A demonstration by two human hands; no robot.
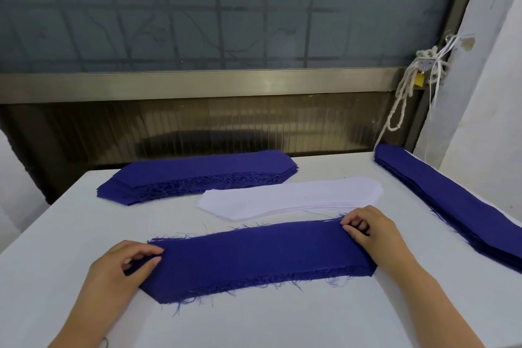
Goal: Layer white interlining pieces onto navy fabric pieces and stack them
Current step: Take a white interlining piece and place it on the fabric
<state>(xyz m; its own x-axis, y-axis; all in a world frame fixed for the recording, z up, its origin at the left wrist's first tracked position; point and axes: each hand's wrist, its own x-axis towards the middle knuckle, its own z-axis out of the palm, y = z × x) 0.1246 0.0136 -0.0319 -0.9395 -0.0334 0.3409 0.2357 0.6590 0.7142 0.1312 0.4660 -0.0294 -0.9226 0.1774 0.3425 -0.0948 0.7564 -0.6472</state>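
Left hand (125, 261) and right hand (367, 227), fingers curled, each pinching an end of the navy fabric piece (254, 257).

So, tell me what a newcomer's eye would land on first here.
The frayed navy piece in the near middle of the white table, its ends gripped by the left hand and right hand. Behind it lies the white interlining stack, with the far navy stack at back left and the right navy stack along the right edge.

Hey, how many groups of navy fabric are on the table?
3: far-left stack, right-edge stack, front piece gripped by left hand and right hand. Layers within stacks hidden.
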